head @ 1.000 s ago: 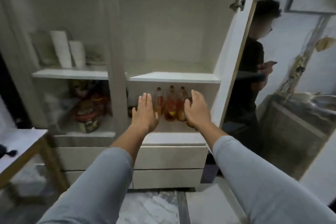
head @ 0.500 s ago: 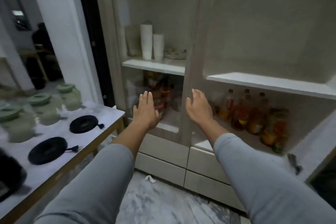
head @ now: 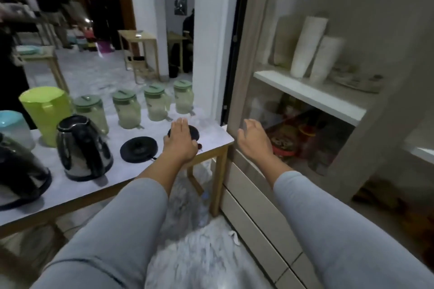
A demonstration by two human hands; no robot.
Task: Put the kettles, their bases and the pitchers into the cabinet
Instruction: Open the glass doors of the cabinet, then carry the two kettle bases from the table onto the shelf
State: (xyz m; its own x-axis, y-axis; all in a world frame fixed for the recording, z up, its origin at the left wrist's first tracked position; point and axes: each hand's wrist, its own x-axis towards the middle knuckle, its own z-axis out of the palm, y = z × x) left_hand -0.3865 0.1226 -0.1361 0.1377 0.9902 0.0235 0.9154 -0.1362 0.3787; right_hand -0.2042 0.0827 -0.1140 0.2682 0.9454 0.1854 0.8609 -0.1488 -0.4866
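A table [head: 211,138] on my left carries a steel kettle [head: 82,148], a second kettle [head: 18,171] cut by the left edge, two black round bases [head: 138,149] [head: 193,131], several clear pitchers with green lids [head: 126,110], a lime pitcher [head: 45,112] and a light blue one [head: 13,128]. My left hand [head: 180,142] hovers open over the nearer-right base, partly hiding it. My right hand [head: 254,141] is open in front of the cabinet [head: 307,95], holding nothing.
The cabinet's glass door shows white cups [head: 307,47] on the upper shelf and jars [head: 284,145] below; drawers [head: 258,209] run along its bottom. Beyond the table stand wooden tables [head: 138,37] and people in the far room.
My view has swung left from the cabinet's open compartment to the table. Both hands stay open; the left one now sits over a black base.
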